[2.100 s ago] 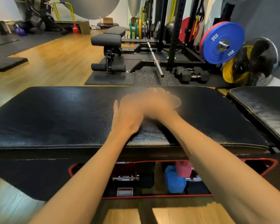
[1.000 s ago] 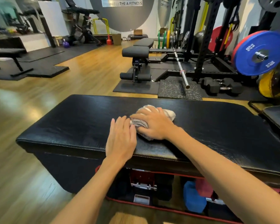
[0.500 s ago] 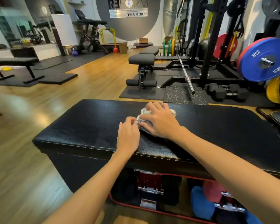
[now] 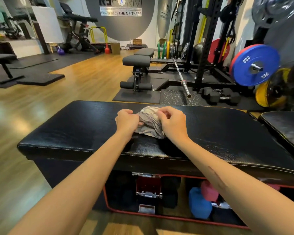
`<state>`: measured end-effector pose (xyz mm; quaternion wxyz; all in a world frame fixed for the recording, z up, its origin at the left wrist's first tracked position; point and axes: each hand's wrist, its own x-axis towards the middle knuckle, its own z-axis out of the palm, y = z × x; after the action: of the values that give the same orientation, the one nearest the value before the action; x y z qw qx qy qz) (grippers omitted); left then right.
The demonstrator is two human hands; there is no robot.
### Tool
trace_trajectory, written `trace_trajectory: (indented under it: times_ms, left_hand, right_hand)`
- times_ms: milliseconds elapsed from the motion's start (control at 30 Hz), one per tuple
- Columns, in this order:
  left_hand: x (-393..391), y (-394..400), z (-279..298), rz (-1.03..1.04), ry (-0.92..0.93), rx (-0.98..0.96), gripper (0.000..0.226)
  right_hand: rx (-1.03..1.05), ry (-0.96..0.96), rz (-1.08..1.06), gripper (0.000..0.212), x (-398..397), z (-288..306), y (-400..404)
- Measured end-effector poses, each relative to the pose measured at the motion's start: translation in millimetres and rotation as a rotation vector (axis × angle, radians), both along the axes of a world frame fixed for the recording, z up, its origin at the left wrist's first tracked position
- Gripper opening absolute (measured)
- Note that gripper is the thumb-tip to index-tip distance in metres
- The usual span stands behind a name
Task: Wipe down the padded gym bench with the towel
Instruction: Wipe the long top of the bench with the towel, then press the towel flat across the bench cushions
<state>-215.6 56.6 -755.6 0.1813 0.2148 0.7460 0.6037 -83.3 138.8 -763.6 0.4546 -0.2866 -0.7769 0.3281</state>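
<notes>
Black padding fills the middle of the room where I stand: the padded gym bench [image 4: 78,126] stretches wide under both arms, its stitched near edge running below the wrists and its cracked vinyl top shining on each side of the knuckles. Beyond the fingertips, across the wooden floor, a power rack [image 4: 205,53] rises, with a barbell [image 4: 182,78] slanting down toward the bench's far edge. Off to the right of the right fingers hangs a blue weight plate [image 4: 255,65] marked 20, and below it 2 black dumbbells [image 4: 215,96] sit on the mat. Straight past the fingers stands an adjustable bench [image 4: 137,68]. Under the forearms, beneath the pad, an open shelf holds a red metal case [image 4: 148,185] and a blue dumbbell [image 4: 199,202].

Between the two hands lies the towel [image 4: 149,122], a bunched grey-and-white cloth resting on the bench top near its far edge. The left hand [image 4: 126,122] sits at the towel's left side, fingers curled into a loose fist that gathers the cloth's edge beneath them. The right hand [image 4: 172,122] sits at the towel's right side, its thumb and forefinger pinched narrow on a fold at the top of the bundle, the other fingers curled in behind. Both wrists hover just above the pad, nearer me than the cloth.
</notes>
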Motion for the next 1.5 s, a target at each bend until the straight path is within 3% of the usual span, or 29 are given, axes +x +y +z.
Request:
trace_trajectory:
  times_ms: [67, 167, 233, 300, 400, 567, 700, 767, 867, 933, 1000, 1067, 1167, 1200, 1233, 1300, 1333, 1433, 1500]
  left_hand:
    - [3.2, 3.5, 3.9, 0.012, -0.201, 0.049, 0.025]
    - [6.1, 5.9, 17.6, -0.016, -0.617, 0.286, 0.035]
    - [8.7, 6.0, 27.5, -0.099, -0.814, 0.373, 0.043]
    - [18.8, 6.8, 37.3, -0.266, -0.896, 0.37, 0.041]
    - [33.7, 16.7, 46.7, -0.432, -0.63, 0.249, 0.031]
    - [54.1, 35.6, 45.1, -0.616, -0.266, 0.107, 0.041]
    - [64.1, 48.1, 41.2, -0.555, 0.056, -0.008, 0.024]
    - [64.3, 49.5, 39.2, -0.5, 0.207, -0.039, 0.035]
    - [65.5, 42.7, 45.2, -0.613, 0.259, -0.008, 0.056]
    - [64.8, 38.3, 51.8, -0.783, 0.362, -0.092, 0.059]
    - [56.8, 37.1, 57.0, -0.875, 0.425, -0.152, 0.04]
    - [46.9, 37.0, 58.9, -0.841, 0.471, -0.178, 0.004]
    - [42.8, 39.3, 54.2, -0.581, 0.776, -0.12, 0.005]
    - [44.7, 40.3, 53.1, -0.477, 0.891, -0.079, 0.022]
    - [46.8, 41.1, 52.6, -0.419, 0.979, -0.101, 0.053]
    - [48.3, 45.6, 53.7, -0.441, 0.985, -0.228, 0.11]
    - [47.8, 47.8, 55.2, -0.504, 0.913, -0.295, 0.122]
    - [45.4, 52.8, 58.8, -0.683, 0.637, -0.418, 0.109]
    - [38.9, 52.2, 59.0, -0.672, 0.669, -0.507, 0.089]
  right_hand:
    - [-0.022, -0.004, -0.005, 0.012, 7.0, 1.3, 1.8]
    - [-0.008, -0.112, 0.063, 0.006, 11.3, 3.5, 2.0]
    - [-0.03, -0.132, 0.098, 0.024, 11.0, 7.8, 3.4]
    - [-0.06, -0.123, 0.11, 0.043, 13.5, 13.4, 6.9]
    - [-0.037, -0.083, 0.097, 0.06, 26.6, 16.3, 14.5]
    - [-0.096, 0.035, 0.005, 0.041, 57.1, 13.1, 29.0]
    - [-0.084, 0.022, -0.067, 0.036, 79.3, 8.0, 38.9]
    - [-0.172, 0.047, -0.051, 0.033, 85.4, 9.1, 39.8]
    - [-0.332, 0.103, -0.039, 0.027, 86.6, 17.1, 38.6]
    - [-0.318, 0.032, -0.012, 0.042, 84.2, 18.4, 35.0]
    - [-0.323, -0.055, 0.004, 0.07, 81.2, 17.5, 33.5]
    - [-0.362, -0.097, -0.026, 0.085, 81.5, 18.4, 34.4]
    - [-0.327, -0.15, -0.077, 0.06, 83.0, 24.8, 36.4]
    - [-0.302, -0.163, -0.06, 0.05, 82.9, 26.6, 35.8]
    - [-0.275, -0.179, -0.04, 0.046, 82.3, 28.4, 34.5]
    - [-0.226, -0.219, -0.001, 0.047, 79.5, 32.2, 31.7]
    - [-0.211, -0.239, 0.021, 0.05, 77.0, 34.3, 30.6]
    - [-0.153, -0.343, 0.071, 0.059, 69.2, 35.8, 32.8]
    - [-0.108, -0.456, 0.032, 0.07, 66.0, 35.1, 36.3]
